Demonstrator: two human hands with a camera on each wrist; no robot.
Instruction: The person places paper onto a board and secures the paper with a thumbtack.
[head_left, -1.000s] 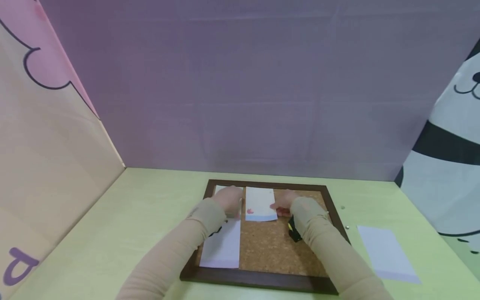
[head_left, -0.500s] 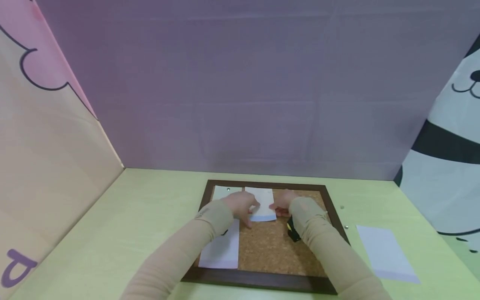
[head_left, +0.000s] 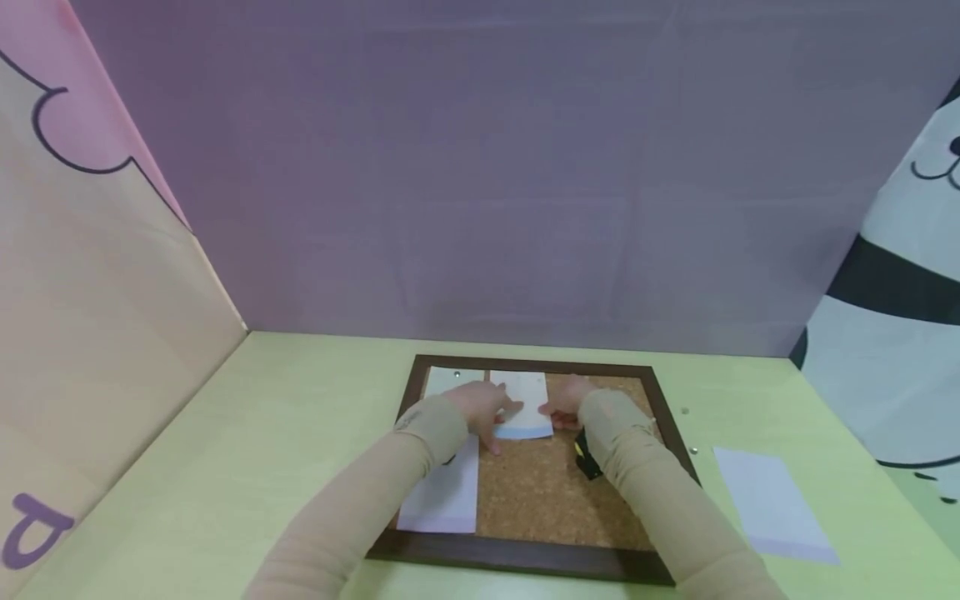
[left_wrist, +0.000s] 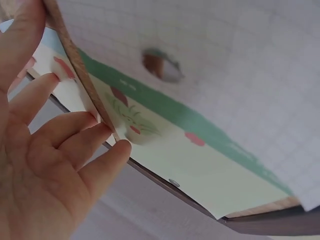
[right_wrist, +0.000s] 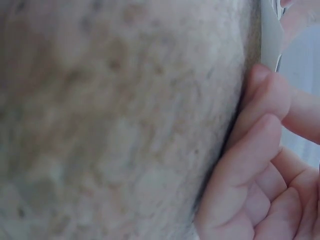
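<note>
A small white card (head_left: 532, 390) is set near the top middle of a framed corkboard (head_left: 547, 500). The card's left part is covered by the left hand (head_left: 487, 404), fingers spread, nothing grasped; its right edge is touched by the right hand (head_left: 567, 398), though pinching cannot be confirmed. 1 sheet (head_left: 776, 504) is laid right of the corkboard.
</note>
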